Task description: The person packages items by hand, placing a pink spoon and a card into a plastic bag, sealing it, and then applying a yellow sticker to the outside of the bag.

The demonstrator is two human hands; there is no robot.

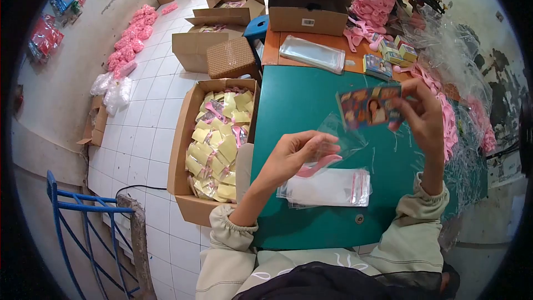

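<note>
My left hand (300,155) is closed on a clear plastic bag (350,141), its fingers pinching it over the green tabletop. A curved pink plastic piece (319,165) shows at that hand, seemingly inside the bag; its full shape is hidden. Held up in my right hand (419,111) is a colourful printed card (371,106) with a person pictured on it, just above and right of the bag. Below both hands lies a stack of clear plastic bags (333,188) on the table.
To the left, a cardboard box (183,175) holds many bagged pieces with yellow cards. Card stacks (377,66), more clear bags (312,54), pink pieces (448,125) and an open carton (308,19) sit at the back and right. A blue metal frame (91,203) stands left.
</note>
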